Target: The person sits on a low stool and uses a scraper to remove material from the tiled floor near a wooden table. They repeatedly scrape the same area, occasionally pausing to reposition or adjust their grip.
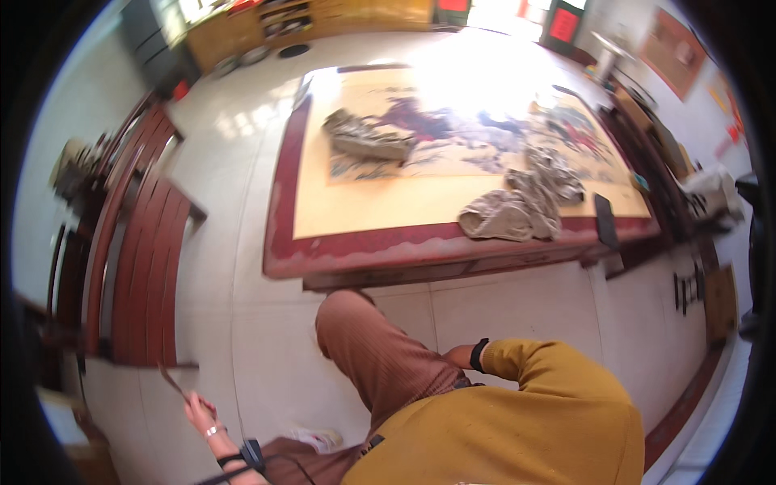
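Note:
My left hand is out at the lower left, its fingers closed around a slender, slightly curved brown stick-like object, too blurred to name more exactly. The free end of that object points up towards the near end of a wooden bench. At the right side of my lap, my right hand rests against the thigh of my brown ribbed trousers. Its fingers are hidden there, and whether it holds anything does not show. A black band circles that wrist.
Ahead stands a low table with a horse picture on top. It bears a crumpled cloth, more bunched cloths and a dark flat phone-like object. A white bag and a cardboard box are at the right.

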A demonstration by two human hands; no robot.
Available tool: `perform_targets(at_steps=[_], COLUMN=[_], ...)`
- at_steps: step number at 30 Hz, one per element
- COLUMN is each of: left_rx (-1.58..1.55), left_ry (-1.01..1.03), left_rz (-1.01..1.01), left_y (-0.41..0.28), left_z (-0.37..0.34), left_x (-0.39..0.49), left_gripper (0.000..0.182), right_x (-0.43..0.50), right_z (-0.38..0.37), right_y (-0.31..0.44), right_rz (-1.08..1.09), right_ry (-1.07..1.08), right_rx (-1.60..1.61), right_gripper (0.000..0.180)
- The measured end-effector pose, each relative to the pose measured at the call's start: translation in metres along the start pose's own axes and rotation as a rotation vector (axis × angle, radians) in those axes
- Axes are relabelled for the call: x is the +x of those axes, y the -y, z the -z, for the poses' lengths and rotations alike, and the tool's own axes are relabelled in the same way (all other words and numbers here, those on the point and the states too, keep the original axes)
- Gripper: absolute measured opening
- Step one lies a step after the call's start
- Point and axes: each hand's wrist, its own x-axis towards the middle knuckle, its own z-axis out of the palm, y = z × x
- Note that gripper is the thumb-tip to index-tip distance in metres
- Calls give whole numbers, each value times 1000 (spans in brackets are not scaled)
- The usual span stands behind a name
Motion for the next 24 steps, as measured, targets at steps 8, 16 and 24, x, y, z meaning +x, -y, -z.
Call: perform_targets(at_steps=[8, 16, 24], left_rx=[-103, -46, 496], left_ry=[-18, -149, -321], left_rz=[-104, -150, -617], left_y=[-38, -80, -112], left_z=[32, 66, 85], left_x=[-48, -39, 118], left_gripper=[19, 19, 33], right_x=[-14, 5, 43], right_z=[12, 25, 33], right_y=[-16, -38, -16], right_rz=[176, 95, -89], right_ry=[-28, 77, 87], right_rx=[-155, -156, -197], right_gripper=[35, 35, 35])
